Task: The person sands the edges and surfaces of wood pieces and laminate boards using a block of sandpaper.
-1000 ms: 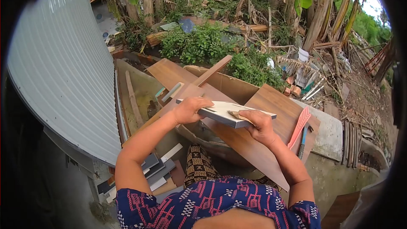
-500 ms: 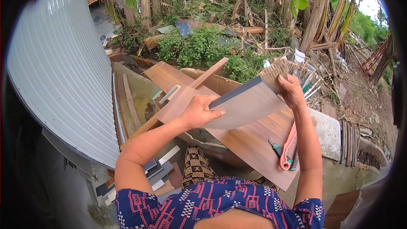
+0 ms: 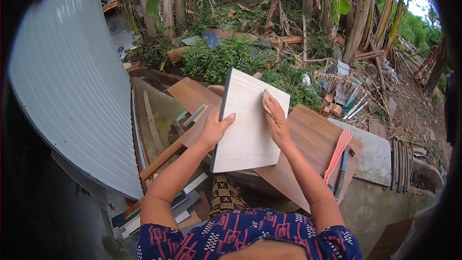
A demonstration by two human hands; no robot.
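Observation:
A pale wood-grain panel (image 3: 248,130) with a dark left edge is held up, its broad face toward me. My left hand (image 3: 215,130) grips it by that dark edge, thumb on the face. Against the upper right of the face, my right hand (image 3: 277,121) presses a small tan folded piece (image 3: 266,100), its fingers together over it. Behind the panel lie brown boards (image 3: 317,139). On them, to the right, are a pink-handled tool (image 3: 340,151) and a hammer (image 3: 342,173) with a blue and black handle.
Corrugated metal sheeting (image 3: 65,86) curves along the left. Stacked board offcuts (image 3: 180,207) sit low at left. A pale slab (image 3: 370,156) and dark strips (image 3: 400,166) are at right. Shrubs (image 3: 221,60), trunks and debris stand beyond.
The panel has turned from a tilted, edge-on pose to show its pale face. My right hand has moved left and down from the far corner onto that face, and the hammer is now visible.

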